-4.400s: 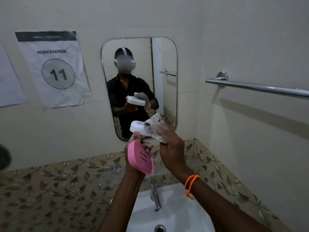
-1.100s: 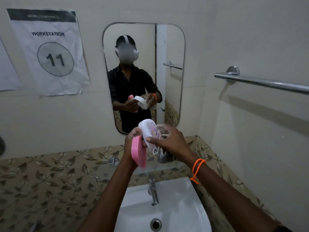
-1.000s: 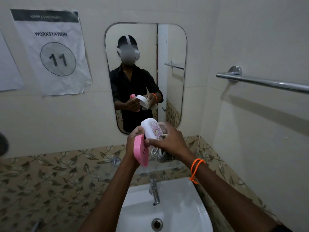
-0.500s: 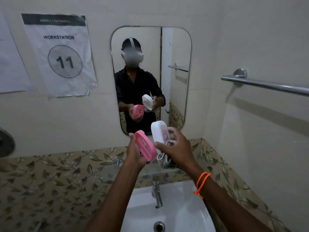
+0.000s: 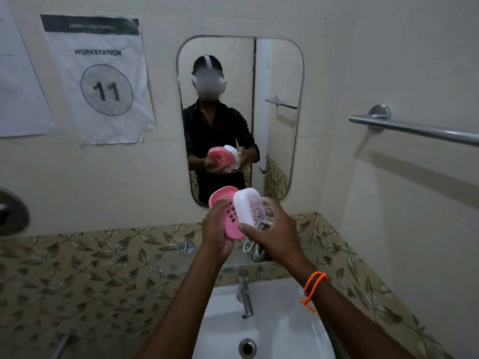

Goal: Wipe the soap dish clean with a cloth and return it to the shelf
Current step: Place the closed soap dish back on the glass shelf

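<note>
While both hands were raised over the white ceramic sink (image 5: 298, 340), the soap dish was split in two parts, one per hand, in front of the wall mirror (image 5: 282, 73).

Left hand (image 5: 216, 234) gripped the pink slotted plastic soap-dish tray (image 5: 225, 216), fingers curled over its near edge, tray tilted with its hollow toward the camera. Right hand (image 5: 277, 234) pinched the white oval plastic soap-dish lid with a printed pattern (image 5: 248, 207) between thumb and fingers and also held the bunched grey-white cloth (image 5: 255, 248) under the palm. Lid edge overlapped the tray's right side; contact could not be confirmed. Orange cord bracelet (image 5: 313, 286) sat on the right wrist. Chrome tap (image 5: 245, 294) stood below the hands, chrome towel bar (image 5: 414, 129) on the right wall, paper sign reading WORKSTATION 11 (image 5: 101, 79) left of the mirror.
</note>
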